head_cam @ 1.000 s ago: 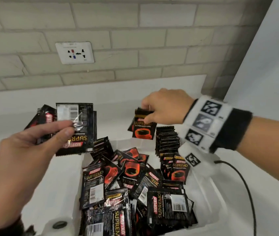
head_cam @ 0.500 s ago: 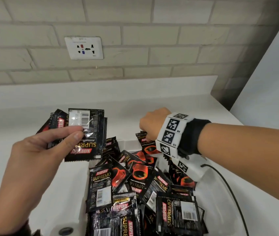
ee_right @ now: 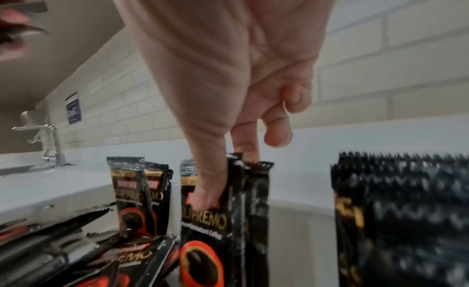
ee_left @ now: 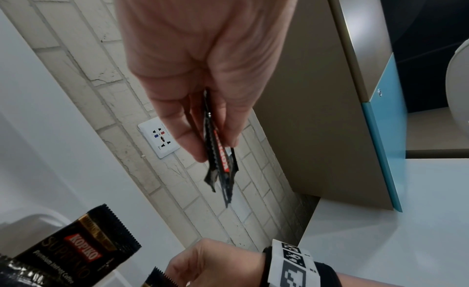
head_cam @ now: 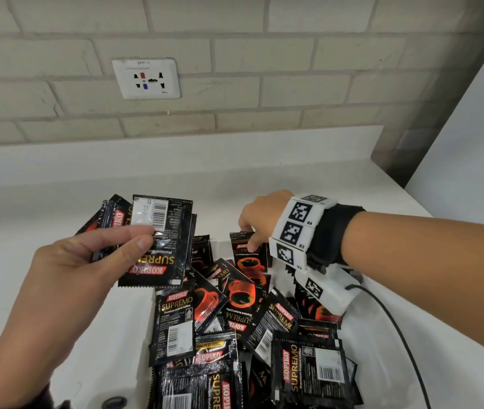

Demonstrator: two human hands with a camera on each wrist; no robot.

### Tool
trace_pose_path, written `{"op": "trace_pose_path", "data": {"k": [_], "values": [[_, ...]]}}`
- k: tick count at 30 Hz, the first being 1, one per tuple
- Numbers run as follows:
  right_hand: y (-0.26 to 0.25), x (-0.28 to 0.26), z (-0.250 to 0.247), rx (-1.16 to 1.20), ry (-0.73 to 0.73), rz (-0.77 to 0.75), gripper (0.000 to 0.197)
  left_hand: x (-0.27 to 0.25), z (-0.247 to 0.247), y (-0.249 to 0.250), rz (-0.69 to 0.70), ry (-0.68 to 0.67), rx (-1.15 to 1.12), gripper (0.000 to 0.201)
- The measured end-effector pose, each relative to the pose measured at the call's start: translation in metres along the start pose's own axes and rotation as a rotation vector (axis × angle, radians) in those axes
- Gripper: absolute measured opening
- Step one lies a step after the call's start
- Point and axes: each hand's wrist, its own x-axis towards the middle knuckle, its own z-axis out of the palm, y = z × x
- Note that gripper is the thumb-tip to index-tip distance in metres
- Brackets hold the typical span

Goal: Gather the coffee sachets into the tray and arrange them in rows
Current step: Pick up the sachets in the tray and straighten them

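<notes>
Black Kopiko Supremo coffee sachets (head_cam: 229, 317) lie heaped in a white tray (head_cam: 364, 329) on the counter. My left hand (head_cam: 134, 246) is raised left of the tray and pinches a small fan of sachets (head_cam: 161, 240), seen edge-on between thumb and fingers in the left wrist view as the held sachets (ee_left: 219, 161). My right hand (head_cam: 252, 231) is low at the tray's far end, thumb and fingers pinching the top of an upright sachet (head_cam: 248, 255). The right wrist view shows that upright sachet (ee_right: 215, 221) held on edge, with a standing row of sachets (ee_right: 401, 221) to its right.
A brick wall with a white power socket (head_cam: 146, 78) rises behind the white counter (head_cam: 28, 219). A white panel (head_cam: 471, 137) closes the right side. A black cable (head_cam: 397, 329) trails from my right wrist. A tap (ee_right: 48, 139) stands far left.
My right hand has come down from above the tray with its sachet and now holds it upright at the tray's far end. The left hand kept its fan of sachets, almost still.
</notes>
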Motion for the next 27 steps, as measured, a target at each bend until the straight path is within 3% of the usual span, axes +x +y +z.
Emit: {"op": "trace_pose_path", "data": {"k": [4, 6, 8, 10, 14, 17, 21, 27], "values": [[0.006, 0.001, -0.001, -0.075, 0.074, -0.006, 0.025, -0.001, 0.005, -0.003, 0.008, -0.038, -0.007, 0.039], [0.010, -0.001, -0.003, -0.080, 0.118, -0.010, 0.030, -0.002, 0.010, -0.002, 0.015, -0.060, -0.052, 0.011], [0.013, -0.009, -0.010, -0.024, 0.162, 0.020, 0.040, -0.002, 0.016, -0.004, 0.043, -0.089, -0.126, 0.021], [0.013, -0.023, -0.022, 0.126, 0.228, 0.064, 0.036, -0.003, 0.023, -0.005, 0.051, -0.089, -0.158, 0.036], [0.008, -0.058, -0.036, 0.750, 0.366, 0.040, 0.025, -0.004, 0.041, -0.007, 0.019, -0.051, -0.226, 0.061], [-0.005, -0.080, -0.031, 1.059, 0.316, 0.001, 0.033, -0.007, 0.056, -0.003, 0.012, -0.047, -0.258, 0.066], [-0.014, -0.090, -0.012, 1.281, 0.332, -0.008, 0.019, -0.012, 0.073, 0.003, 0.015, -0.098, -0.245, 0.073], [0.000, -0.103, 0.001, 1.478, 0.294, 0.063, 0.011, -0.014, 0.076, 0.009, -0.078, -0.166, -0.365, 0.058]]}}
